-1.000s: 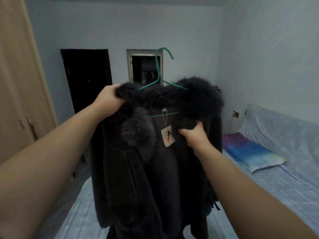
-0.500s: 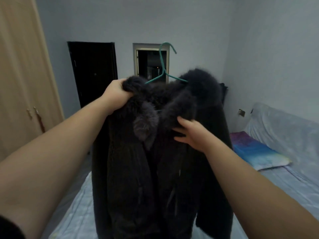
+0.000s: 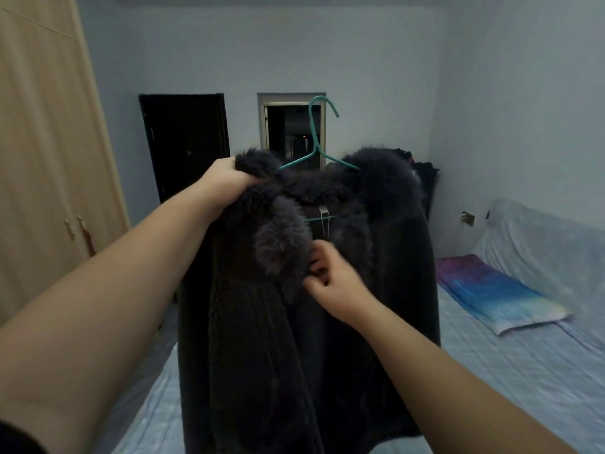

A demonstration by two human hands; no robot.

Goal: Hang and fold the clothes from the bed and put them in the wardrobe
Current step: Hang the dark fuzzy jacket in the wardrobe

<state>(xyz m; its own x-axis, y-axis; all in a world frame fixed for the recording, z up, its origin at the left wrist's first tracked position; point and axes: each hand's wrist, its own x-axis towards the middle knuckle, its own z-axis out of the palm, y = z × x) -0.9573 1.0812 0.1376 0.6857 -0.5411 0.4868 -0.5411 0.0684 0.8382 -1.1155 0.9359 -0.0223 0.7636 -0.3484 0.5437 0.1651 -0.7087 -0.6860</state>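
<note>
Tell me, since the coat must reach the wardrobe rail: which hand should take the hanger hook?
Probably right. The left hand grips the fur collar, bearing the coat; the right hand only pinches its front edge below the hanger.

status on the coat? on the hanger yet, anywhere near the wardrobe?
Done: the dark fur-collared coat sits on the green hanger, hook free above the collar. In hand: left hand grips the collar's shoulder, right hand pinches the front edge at the fur trim. Left: carrying it to the wardrobe, whose doors look closed. No other clothes are visible on the bed.
</note>
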